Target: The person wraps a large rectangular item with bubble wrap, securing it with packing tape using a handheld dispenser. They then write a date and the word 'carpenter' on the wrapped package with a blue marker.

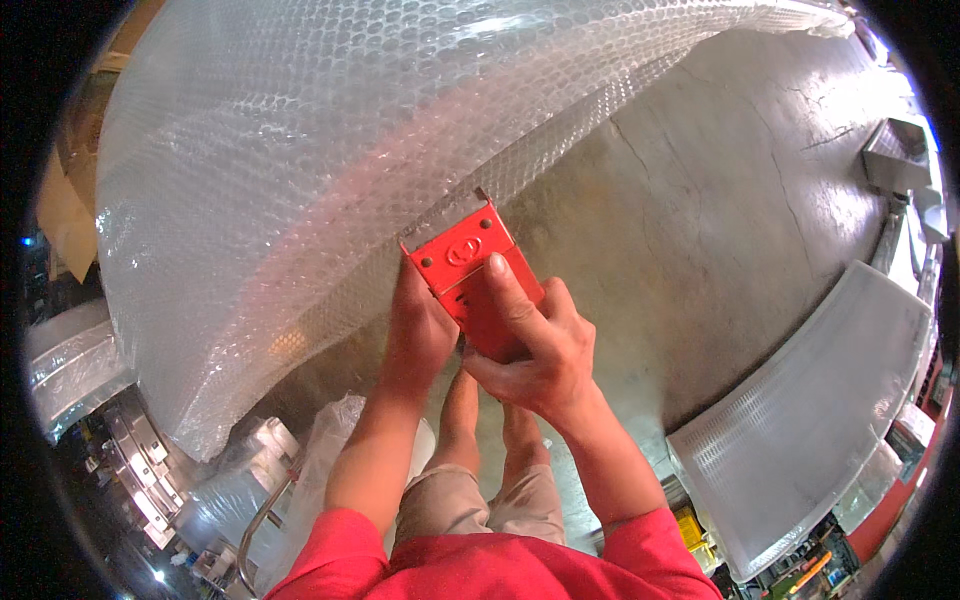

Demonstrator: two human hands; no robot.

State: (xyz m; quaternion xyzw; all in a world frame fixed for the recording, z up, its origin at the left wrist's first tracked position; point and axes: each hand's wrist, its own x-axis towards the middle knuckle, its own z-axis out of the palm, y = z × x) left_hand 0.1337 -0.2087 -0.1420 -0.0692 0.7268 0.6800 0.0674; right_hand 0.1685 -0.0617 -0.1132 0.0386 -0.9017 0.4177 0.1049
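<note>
My right hand (545,350) is closed round a red boxy hand tool (470,255), its thumb lying along the top face. The tool has two rivets and a raised round mark, and a short metal prong stands at each front corner. My left hand (425,315) is beside and partly behind the tool's left side; its fingers are hidden. Just beyond the tool's front is the edge of a large bubble wrap sheet (330,140), spread over something bulky with a reddish tint showing through. Whether the prongs touch the wrap, I cannot tell.
Grey concrete floor (700,200) stretches to the right. A long plastic-wrapped panel (800,410) lies at the lower right, with a yellow object (695,530) by its near end. Plastic-covered items (240,490) and a curved metal bar (262,520) are at the lower left. Cardboard (68,215) stands far left.
</note>
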